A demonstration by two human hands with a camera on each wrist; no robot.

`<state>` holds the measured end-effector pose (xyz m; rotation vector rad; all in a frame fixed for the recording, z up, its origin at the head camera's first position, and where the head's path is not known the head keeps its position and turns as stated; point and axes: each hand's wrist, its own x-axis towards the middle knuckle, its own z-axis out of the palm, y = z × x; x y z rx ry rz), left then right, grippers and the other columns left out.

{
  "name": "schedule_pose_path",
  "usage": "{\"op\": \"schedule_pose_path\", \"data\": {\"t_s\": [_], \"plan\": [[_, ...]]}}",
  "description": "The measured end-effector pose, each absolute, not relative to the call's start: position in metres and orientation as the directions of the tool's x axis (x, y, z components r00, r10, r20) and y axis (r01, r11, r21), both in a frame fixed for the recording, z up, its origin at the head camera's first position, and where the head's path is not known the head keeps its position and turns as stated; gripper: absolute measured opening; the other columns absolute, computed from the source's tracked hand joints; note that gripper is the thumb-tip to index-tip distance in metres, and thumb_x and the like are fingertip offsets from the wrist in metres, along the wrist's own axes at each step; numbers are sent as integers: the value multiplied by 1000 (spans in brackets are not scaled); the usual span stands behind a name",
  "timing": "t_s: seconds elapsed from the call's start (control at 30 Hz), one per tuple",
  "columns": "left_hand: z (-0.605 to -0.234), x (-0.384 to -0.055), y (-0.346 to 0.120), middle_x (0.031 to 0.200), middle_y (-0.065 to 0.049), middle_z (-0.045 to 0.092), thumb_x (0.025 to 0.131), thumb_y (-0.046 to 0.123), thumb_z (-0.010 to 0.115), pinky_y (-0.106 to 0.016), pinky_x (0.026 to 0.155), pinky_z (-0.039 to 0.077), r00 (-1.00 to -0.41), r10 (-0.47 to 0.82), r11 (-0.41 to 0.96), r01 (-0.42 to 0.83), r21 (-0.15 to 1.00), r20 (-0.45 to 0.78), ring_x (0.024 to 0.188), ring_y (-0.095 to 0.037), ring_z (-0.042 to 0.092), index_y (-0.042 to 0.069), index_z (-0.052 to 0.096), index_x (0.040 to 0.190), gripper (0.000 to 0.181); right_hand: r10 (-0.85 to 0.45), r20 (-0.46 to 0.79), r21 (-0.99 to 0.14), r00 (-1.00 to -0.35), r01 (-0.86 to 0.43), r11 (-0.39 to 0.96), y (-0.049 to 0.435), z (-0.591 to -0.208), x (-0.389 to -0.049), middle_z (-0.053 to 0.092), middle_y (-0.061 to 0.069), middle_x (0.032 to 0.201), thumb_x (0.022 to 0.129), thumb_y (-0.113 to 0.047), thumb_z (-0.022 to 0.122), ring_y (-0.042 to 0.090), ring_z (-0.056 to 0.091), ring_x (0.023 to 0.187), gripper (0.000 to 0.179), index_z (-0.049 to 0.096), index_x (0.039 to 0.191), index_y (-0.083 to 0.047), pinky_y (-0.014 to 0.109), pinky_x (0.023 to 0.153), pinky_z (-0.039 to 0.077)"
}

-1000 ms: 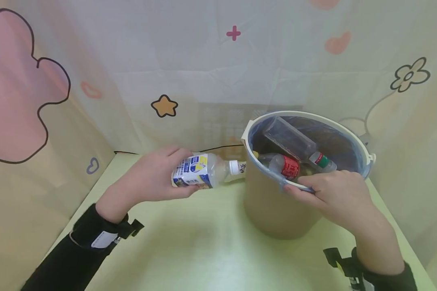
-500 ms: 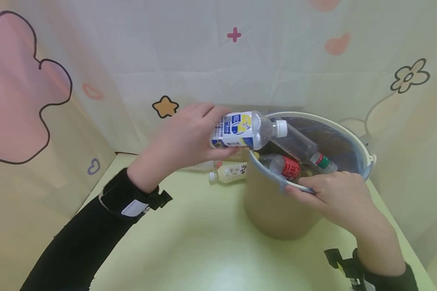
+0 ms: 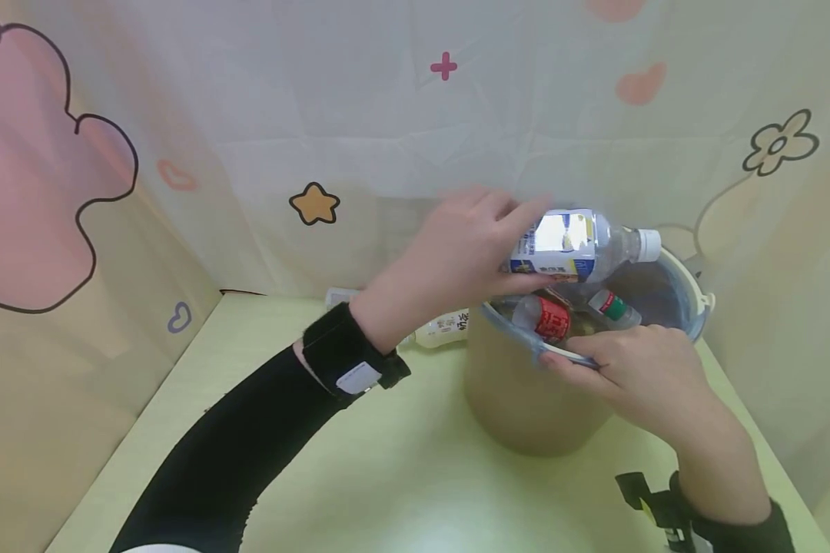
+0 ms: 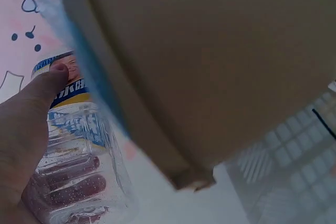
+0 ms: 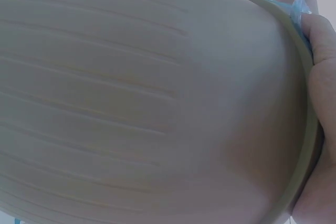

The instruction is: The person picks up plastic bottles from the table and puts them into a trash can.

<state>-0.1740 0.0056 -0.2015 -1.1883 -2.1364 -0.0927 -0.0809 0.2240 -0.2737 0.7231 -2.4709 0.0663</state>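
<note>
My left hand (image 3: pixel 473 246) grips a clear plastic bottle (image 3: pixel 567 244) with a white cap and a blue, white and yellow label. The bottle lies on its side above the mouth of a tan trash can (image 3: pixel 526 399) lined with a blue bag. In the left wrist view the fingers show through the ribbed wall of the bottle (image 4: pixel 79 171). My right hand (image 3: pixel 643 376) holds the near rim of the can, thumb outside. Inside lie a bottle with a red label (image 3: pixel 552 317) and another with a green-and-red cap band (image 3: pixel 612 305), both partly hidden.
Behind my left forearm, a milk-tea bottle (image 3: pixel 446 329) lies on the pale green table (image 3: pixel 360 476), left of the can. Another clear bottle (image 3: pixel 339 296) shows partly beyond the wrist. A patterned curtain (image 3: pixel 360 100) closes off the back and sides.
My left hand has carried the bottle up and to the right, from beside the can to over its mouth. The right hand has stayed on the rim.
</note>
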Motion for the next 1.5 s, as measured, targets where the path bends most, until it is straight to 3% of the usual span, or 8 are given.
{"op": "schedule_pose_path", "data": {"t_s": [0.4, 0.7, 0.9, 1.17, 1.5], "plan": [[-218, -175, 43, 113, 1, 63, 79, 73, 49, -30, 84, 46, -425, 762, 614, 714, -337, 488, 101, -17, 52, 21, 45, 141, 81, -486, 539, 122, -688, -508, 853, 222, -274, -80, 33, -16, 44, 78, -47, 67, 4, 28, 40, 26, 55, 61, -32, 26, 38, 17], [-230, -174, 49, 111, 1, 62, 78, 72, 54, -34, 95, 44, -466, 773, 604, 748, -275, 430, 103, -17, 52, 22, 46, 141, 81, -502, 566, 123, -654, -535, 836, 220, -274, -80, 30, -17, 45, 77, -46, 66, 4, 26, 40, 33, 46, 56, -30, 24, 39, 15], [-229, -172, 48, 112, 1, 61, 75, 69, 60, -37, 91, 42, -491, 792, 600, 734, -317, 363, 102, -21, 51, 23, 49, 135, 76, -495, 582, 118, -645, -536, 836, 217, -273, -82, 29, -16, 44, 78, -46, 65, 4, 26, 40, 34, 46, 55, -30, 24, 39, 15], [-229, -170, 52, 107, 4, 65, 71, 77, 57, -34, 80, 41, -456, 823, 563, 737, -375, 340, 95, -20, 49, 23, 53, 122, 74, -478, 567, 111, -671, -512, 852, 219, -274, -80, 29, -15, 41, 76, -48, 67, 5, 25, 38, 31, 51, 56, -31, 26, 37, 16], [-236, -178, 53, 89, 7, 63, 73, 75, 47, -31, 73, 40, -337, 825, 516, 775, -364, 453, 85, -18, 50, 22, 61, 99, 60, -484, 592, 118, -645, -524, 843, 220, -275, -79, 26, -15, 40, 75, -47, 67, 5, 21, 37, 31, 52, 54, -29, 25, 38, 13]]}}
